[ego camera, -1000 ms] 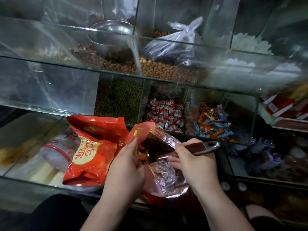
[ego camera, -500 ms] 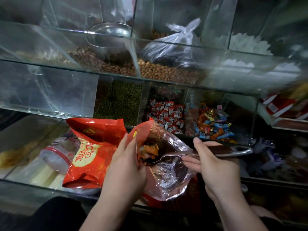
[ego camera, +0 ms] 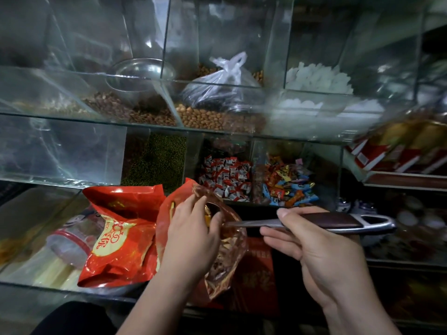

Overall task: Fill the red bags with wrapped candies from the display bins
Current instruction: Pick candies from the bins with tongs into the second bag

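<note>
My left hand grips the rim of an open red bag with a foil lining, holding its mouth wide; candies lie inside. My right hand holds the dark handle of a metal scoop, whose bowl end sits in the bag's mouth with gold-wrapped candies by it. A second red bag with gold lettering lies to the left, bulging, on the glass counter. Behind the bags are two glass bins: one of red-and-white wrapped candies and one of mixed coloured candies.
Glass bins above hold brown nuts, peanuts with a tied clear plastic bag, and white pieces. A bin of green beans stands left of the candies. A clear jar with a red band lies under the counter glass.
My right hand has drawn the scoop's handle out to the right and levelled it, with the bowl moving up to the bag's mouth. My left hand's fingers have curled further over the rim.
</note>
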`<action>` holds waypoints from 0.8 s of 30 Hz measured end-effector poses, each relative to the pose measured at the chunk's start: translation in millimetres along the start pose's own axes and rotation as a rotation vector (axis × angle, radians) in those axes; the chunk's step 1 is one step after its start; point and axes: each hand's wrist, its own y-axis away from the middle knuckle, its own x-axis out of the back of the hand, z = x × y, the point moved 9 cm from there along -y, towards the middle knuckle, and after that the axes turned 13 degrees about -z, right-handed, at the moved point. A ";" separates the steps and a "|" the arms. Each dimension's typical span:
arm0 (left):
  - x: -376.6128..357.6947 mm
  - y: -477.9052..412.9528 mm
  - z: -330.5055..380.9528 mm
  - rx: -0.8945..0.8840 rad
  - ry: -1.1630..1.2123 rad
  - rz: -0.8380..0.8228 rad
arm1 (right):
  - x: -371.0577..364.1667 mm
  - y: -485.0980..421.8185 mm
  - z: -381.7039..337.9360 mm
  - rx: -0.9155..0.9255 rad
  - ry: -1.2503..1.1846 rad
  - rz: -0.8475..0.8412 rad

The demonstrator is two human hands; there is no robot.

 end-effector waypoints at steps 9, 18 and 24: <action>-2.8 6.1 5.0 -0.033 -0.088 0.060 | 1.1 13.3 -8.2 -0.006 -0.084 -0.047; 26.6 -21.7 88.0 -0.319 -0.152 0.120 | 27.5 18.8 -56.7 0.205 -0.172 0.041; 2.4 -81.2 171.4 -0.549 -0.207 -0.053 | 65.1 3.0 -85.4 0.327 -0.217 0.150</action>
